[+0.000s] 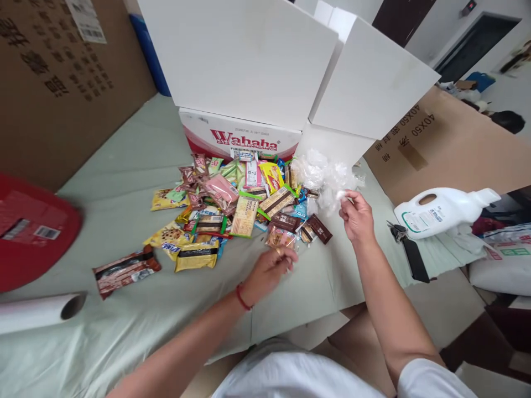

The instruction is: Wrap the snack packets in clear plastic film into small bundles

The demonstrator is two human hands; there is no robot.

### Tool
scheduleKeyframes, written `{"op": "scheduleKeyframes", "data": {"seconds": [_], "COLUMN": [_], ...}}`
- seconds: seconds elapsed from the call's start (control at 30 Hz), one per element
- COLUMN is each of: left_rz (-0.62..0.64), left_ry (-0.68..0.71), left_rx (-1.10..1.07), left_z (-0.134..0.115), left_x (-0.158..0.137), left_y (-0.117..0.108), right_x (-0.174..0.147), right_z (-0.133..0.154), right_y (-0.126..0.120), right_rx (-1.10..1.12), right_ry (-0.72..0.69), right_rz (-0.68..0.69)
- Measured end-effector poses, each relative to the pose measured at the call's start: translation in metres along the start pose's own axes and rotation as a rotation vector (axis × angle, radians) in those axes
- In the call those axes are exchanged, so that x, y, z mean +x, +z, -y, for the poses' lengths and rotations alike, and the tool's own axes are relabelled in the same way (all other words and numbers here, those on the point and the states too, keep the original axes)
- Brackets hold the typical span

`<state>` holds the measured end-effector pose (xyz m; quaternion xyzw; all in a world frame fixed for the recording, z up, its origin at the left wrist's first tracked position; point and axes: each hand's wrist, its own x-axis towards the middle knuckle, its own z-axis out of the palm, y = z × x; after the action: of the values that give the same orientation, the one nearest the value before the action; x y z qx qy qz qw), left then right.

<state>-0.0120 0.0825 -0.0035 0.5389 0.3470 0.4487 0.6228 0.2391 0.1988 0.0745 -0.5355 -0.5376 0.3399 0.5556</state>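
A heap of wrapped snacks (215, 193) lies on the pale green cloth. At its right is a pile of crumpled clear plastic wrap (317, 171). My right hand (357, 216) is at this pile's right edge, thumb and forefinger pinched on a bit of the clear plastic. My left hand (274, 272) hovers at the heap's front edge, fingers loosely bent and apart, with nothing visible in them. Just beyond it sits a pink snack packet (281, 237). Near that lie dark brown packets (317, 228) and a long cracker packet (244, 215).
White boxes (249, 55) and a Wahaha carton (240, 135) stand behind the heap. At right are a white jug (443, 213) and keys with a black strap (415, 260). A red object (37, 237), a white roll (37, 312) and a brown packet (126, 270) lie left.
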Motion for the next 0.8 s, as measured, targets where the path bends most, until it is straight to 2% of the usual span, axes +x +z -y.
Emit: {"op": "scheduleKeyframes", "data": {"seconds": [0.1,0.2,0.3,0.4,0.47,0.6,0.7,0.8], "left_rz": [-0.108,-0.092,-0.015,-0.113,-0.194,-0.181,-0.14,-0.105], "left_ry": [-0.039,-0.073,-0.085,-0.038,0.008,0.032,0.036,0.002], "left_rx": [-0.188,-0.295,-0.308,-0.199,-0.091,0.018,-0.064,-0.288], "left_z": [0.002,0.006,0.013,0.02,0.024,0.026,0.022,0.017], "left_x": [0.006,0.006,0.003,0.002,0.003,0.005,0.005,0.004], "left_y": [-0.016,-0.013,-0.009,-0.013,-0.018,-0.024,-0.025,-0.024], "right_x": [-0.041,-0.086,-0.121,-0.139,-0.142,-0.138,-0.131,-0.129], "right_z": [0.005,-0.005,-0.017,-0.024,-0.025,-0.026,-0.028,-0.03], "right_y": [0.012,0.044,0.074,0.089,0.088,0.07,0.054,0.046], "right_rx": [0.214,0.283,0.278,0.247,0.238,0.116,0.071,0.087], "right_ry": [0.199,0.358,0.404,0.368,0.364,0.353,0.33,0.296], "right_rz": [0.083,0.21,0.287,0.256,0.257,0.277,0.174,0.08]}}
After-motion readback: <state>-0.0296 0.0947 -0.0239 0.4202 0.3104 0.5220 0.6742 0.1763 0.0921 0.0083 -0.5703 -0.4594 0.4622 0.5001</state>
